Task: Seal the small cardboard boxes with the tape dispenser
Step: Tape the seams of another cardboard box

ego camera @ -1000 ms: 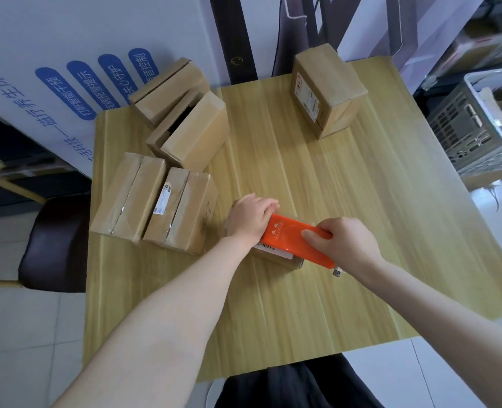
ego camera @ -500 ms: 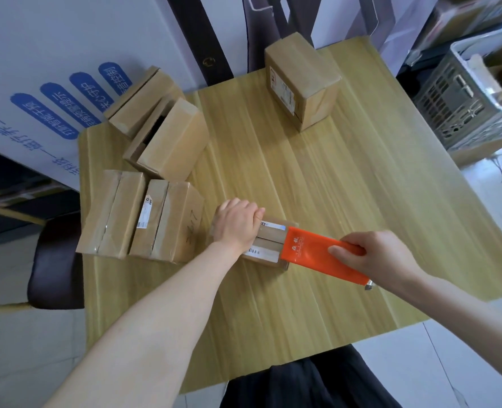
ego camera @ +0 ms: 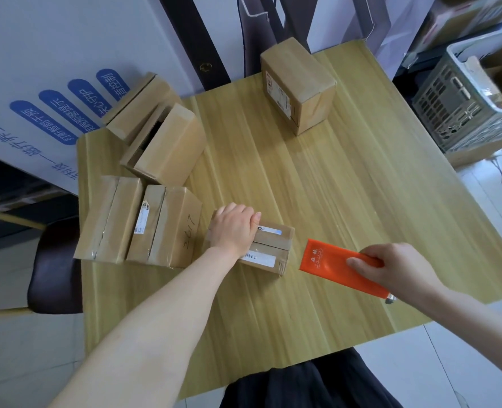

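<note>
Starting at the left edge of the wooden surface: two sealed boxes side by side, touching, tape along the top seams, a white label and handwritten digits on the right one. Behind them, two more boxes, leaning together near the far left corner, the nearer one with an open gap at its end. Beside the surface on the left, a dark chair seat, partly under the edge.

Moving toward the middle: left hand laid flat on the small cardboard box, fingers pressed together and curled over its far left end, palm down, holding it against the surface. Box low and flat, two white labels on top, clear tape across the seam, just beside the right sealed box but apart from it.

Further right: orange tape dispenser, close to the right end of the small box, not touching it, lifted slightly and tilted. Right hand closed around its rear part, thumb on top, a metal tip showing behind the wrist.

Far side, right of centre: one taller box standing alone. Off the surface at the far right: grey plastic crate.
</note>
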The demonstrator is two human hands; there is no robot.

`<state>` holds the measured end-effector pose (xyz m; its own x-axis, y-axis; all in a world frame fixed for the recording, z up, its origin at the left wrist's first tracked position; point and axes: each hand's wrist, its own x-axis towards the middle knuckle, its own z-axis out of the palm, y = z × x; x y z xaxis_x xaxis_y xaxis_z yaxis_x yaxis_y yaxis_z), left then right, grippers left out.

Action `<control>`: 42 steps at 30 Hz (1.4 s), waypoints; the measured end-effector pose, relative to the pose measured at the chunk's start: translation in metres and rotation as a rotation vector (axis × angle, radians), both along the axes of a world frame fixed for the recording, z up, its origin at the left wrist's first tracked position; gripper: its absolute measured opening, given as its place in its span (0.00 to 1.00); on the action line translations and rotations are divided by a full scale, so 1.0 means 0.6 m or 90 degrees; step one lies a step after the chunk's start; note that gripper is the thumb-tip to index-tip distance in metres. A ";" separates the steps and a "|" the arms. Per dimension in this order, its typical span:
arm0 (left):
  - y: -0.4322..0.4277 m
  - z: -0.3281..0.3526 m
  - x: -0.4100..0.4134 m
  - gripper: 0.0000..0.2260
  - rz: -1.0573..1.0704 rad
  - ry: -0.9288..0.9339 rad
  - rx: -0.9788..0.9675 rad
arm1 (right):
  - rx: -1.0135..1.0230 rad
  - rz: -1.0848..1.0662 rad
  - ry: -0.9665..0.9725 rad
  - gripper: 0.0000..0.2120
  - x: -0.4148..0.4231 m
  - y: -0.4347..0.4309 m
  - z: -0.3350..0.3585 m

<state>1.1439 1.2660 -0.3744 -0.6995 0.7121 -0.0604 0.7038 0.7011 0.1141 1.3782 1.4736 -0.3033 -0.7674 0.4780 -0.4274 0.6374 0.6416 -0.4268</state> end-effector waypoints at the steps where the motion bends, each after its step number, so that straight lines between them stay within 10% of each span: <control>1: 0.001 0.000 0.000 0.22 0.001 -0.002 -0.003 | 0.007 0.002 -0.019 0.17 -0.010 -0.005 0.001; 10: 0.005 -0.001 0.007 0.23 0.012 0.002 -0.013 | 0.159 0.063 -0.131 0.19 -0.139 -0.047 0.029; 34: -0.005 -0.008 0.026 0.18 0.078 0.006 0.013 | 0.075 -0.040 -0.236 0.08 -0.208 -0.097 0.005; 42: -0.037 0.000 0.020 0.23 0.146 -0.037 -0.134 | 0.075 -0.193 0.006 0.23 -0.125 -0.044 -0.030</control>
